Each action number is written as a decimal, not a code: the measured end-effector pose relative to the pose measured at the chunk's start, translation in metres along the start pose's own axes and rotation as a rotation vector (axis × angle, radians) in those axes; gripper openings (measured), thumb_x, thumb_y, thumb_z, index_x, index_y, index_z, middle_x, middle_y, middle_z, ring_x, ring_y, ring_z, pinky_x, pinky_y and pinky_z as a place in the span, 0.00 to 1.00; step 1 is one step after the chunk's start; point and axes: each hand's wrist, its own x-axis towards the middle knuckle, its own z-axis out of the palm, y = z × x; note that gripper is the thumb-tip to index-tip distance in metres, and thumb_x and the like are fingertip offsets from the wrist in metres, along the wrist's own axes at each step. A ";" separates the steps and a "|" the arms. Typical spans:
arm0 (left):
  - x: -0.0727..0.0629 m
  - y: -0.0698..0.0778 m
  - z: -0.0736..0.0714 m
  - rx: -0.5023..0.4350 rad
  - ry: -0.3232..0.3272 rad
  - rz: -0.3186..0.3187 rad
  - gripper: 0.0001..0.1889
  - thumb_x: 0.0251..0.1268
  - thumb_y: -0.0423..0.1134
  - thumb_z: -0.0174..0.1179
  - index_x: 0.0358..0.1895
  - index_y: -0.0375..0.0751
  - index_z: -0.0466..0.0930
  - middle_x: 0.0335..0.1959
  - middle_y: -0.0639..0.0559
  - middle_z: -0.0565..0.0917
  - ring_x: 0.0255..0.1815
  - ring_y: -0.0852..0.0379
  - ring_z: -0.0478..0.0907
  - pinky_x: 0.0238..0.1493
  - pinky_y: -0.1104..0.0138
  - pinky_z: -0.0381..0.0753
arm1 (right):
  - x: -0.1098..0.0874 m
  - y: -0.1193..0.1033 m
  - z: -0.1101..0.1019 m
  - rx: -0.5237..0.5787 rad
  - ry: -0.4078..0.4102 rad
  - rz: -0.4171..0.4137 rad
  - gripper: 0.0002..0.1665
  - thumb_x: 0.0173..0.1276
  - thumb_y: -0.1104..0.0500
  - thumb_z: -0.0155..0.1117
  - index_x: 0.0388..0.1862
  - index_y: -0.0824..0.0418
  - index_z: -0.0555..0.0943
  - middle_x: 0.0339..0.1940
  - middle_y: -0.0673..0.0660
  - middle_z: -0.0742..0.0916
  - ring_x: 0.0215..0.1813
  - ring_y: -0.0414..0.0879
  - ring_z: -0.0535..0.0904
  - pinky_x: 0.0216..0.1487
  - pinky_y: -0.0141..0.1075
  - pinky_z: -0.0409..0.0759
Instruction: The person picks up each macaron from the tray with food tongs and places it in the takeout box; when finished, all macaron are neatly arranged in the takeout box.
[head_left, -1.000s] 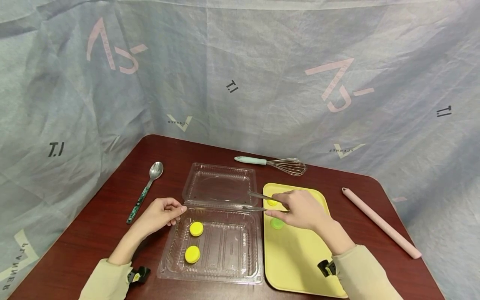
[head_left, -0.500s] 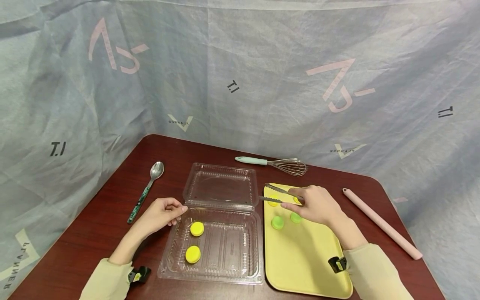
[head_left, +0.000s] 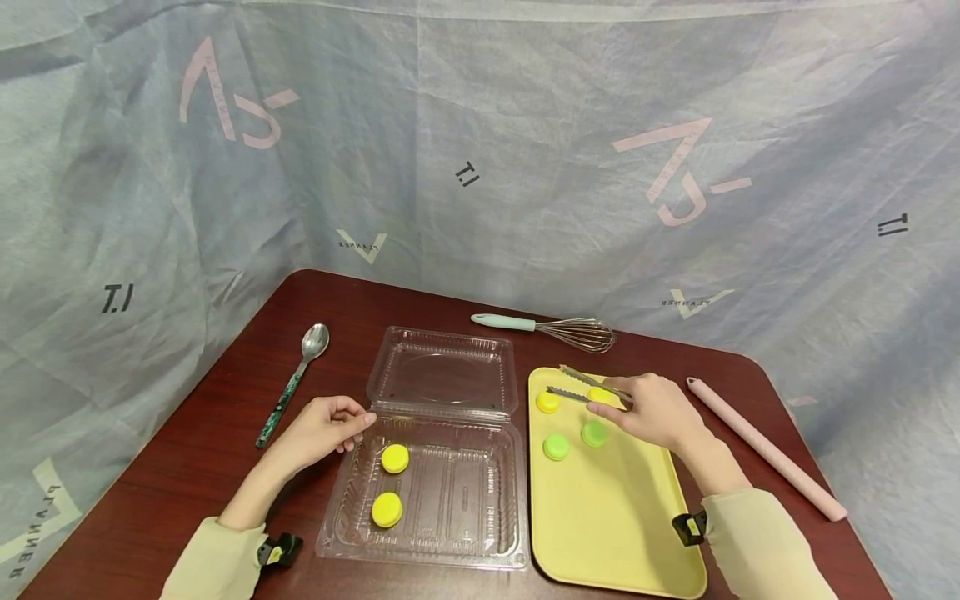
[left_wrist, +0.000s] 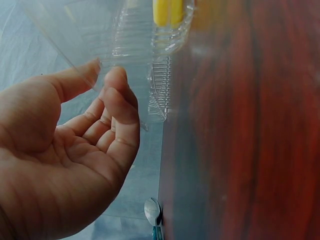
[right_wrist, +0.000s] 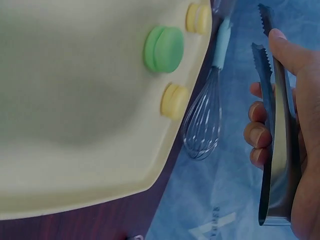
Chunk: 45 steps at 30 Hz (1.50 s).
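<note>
Metal tongs [right_wrist: 281, 165] are held in the right hand [head_left: 656, 408], gripped between thumb and fingers, with the toothed tips apart and nothing between them. Just left of that hand, two yellow macarons [head_left: 547, 402] are seen at the far end of a yellow tray [head_left: 592, 517], with two green macarons [head_left: 556, 447] slightly nearer the body. If the tips were closed off-centre, a smooth, rounded macaron could be squeezed out sideways; with the four set so close, a neighbour could also be knocked by a tong arm brought in low. Left of the tray, a clear container [head_left: 420, 560] is laid open, its edge pinched by the left hand [head_left: 322, 429] near the hinge. Just right of that hand, another yellow pair [head_left: 394, 458] is contained; since the plastic looks thin and light, the box could be tilted and the pair set rolling if the pinch were pulled upward. Beyond the left hand, the lid [head_left: 442, 367] could be swung over if the hinge were bumped. A pink rod [head_left: 765, 448] is placed right of the right hand; a whisk [head_left: 502, 322] is set farthest, beyond it, probably too far to be caught.
</note>
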 end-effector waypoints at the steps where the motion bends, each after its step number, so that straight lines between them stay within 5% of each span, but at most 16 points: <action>1: 0.000 0.000 0.000 0.001 0.000 0.000 0.14 0.69 0.40 0.64 0.37 0.28 0.80 0.19 0.49 0.78 0.22 0.56 0.76 0.25 0.66 0.79 | -0.001 0.002 0.001 0.001 -0.005 0.008 0.32 0.65 0.35 0.67 0.53 0.59 0.86 0.16 0.42 0.76 0.18 0.36 0.66 0.28 0.38 0.70; 10: 0.000 0.000 0.000 0.013 0.004 0.003 0.14 0.69 0.40 0.64 0.37 0.28 0.80 0.20 0.49 0.78 0.22 0.56 0.76 0.25 0.66 0.79 | -0.008 0.021 0.007 -0.003 -0.028 0.063 0.34 0.66 0.33 0.64 0.54 0.59 0.86 0.13 0.42 0.70 0.18 0.37 0.62 0.27 0.37 0.67; 24: 0.000 0.000 0.000 0.014 0.004 -0.002 0.13 0.70 0.40 0.64 0.37 0.29 0.80 0.20 0.49 0.78 0.22 0.56 0.76 0.25 0.66 0.79 | -0.017 0.048 0.019 -0.011 -0.056 0.151 0.37 0.66 0.30 0.62 0.55 0.60 0.85 0.29 0.53 0.87 0.25 0.39 0.76 0.33 0.44 0.77; 45: -0.002 0.002 0.001 0.007 0.003 -0.009 0.14 0.69 0.41 0.64 0.38 0.29 0.80 0.20 0.49 0.78 0.22 0.56 0.76 0.25 0.65 0.79 | -0.033 0.071 0.026 -0.048 -0.045 0.153 0.34 0.66 0.31 0.62 0.51 0.59 0.87 0.38 0.55 0.90 0.29 0.41 0.81 0.36 0.48 0.80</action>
